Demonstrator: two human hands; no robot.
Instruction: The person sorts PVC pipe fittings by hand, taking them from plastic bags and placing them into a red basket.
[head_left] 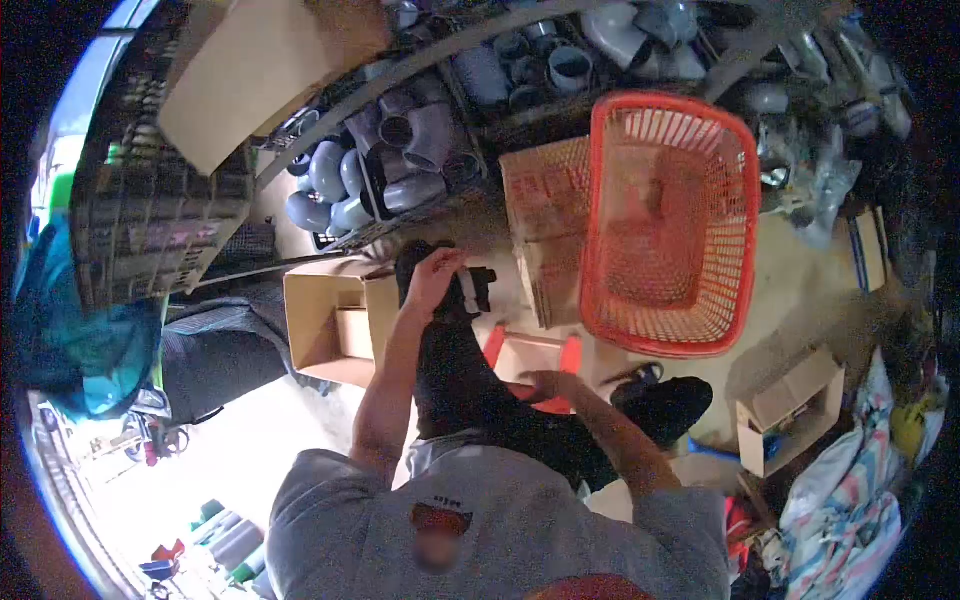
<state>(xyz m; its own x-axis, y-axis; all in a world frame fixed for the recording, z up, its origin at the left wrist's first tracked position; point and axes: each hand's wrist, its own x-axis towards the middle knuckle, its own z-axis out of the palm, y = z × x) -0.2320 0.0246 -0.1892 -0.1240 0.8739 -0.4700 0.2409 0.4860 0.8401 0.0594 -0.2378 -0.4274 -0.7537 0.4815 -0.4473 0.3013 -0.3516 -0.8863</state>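
Looking down from the head camera, the person's left hand [436,280] reaches forward and lies over a black object [478,292] that carries a pale label. The fingers curl down on its top edge and appear clamped on it. The view is warped and dim, so what the black object is stays unclear. It sits just beside the open cardboard box [318,322], at that box's right wall and in front of the lower shelf.

The right hand [546,384] is drawn in closer to the body, resting on an orange piece [570,356] by the knee. Whether its fingers are closed or apart cannot be told from here.

Beyond the hands, an orange basket [668,215] stands tilted, touching a printed carton [545,215] on its left. Grey pipe fittings [405,150] fill the shelf bins above the open box. A small carton [790,410] lies open to the right, well apart from both hands, and a black shoe [665,405] shows between it and the right forearm.
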